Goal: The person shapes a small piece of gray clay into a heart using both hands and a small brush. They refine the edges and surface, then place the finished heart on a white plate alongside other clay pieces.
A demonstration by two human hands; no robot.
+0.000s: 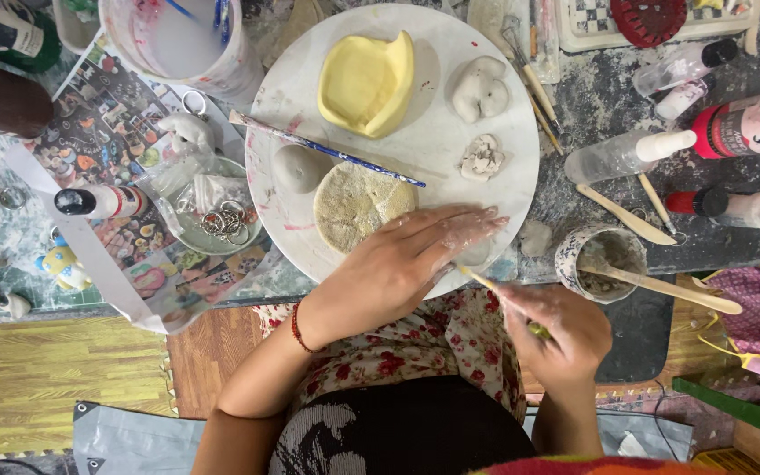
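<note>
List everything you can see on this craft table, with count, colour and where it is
Round board: one, white, table centre.
Yellow clay dish: one, top of board.
Flat clay disc: one, cream, board's near edge, under the left hand.
Clay lumps: three, grey-white, on board.
Long brush: one, blue handle, across board.
Water tub: one, white, upper left.
Metal rings: several, silver, dish left of board.
Paint bottle: one, pink, right.
Small cup: one, patterned, right of board, wooden stick inside.
Left hand: flat on disc.
Right hand: holds thin brush.
</note>
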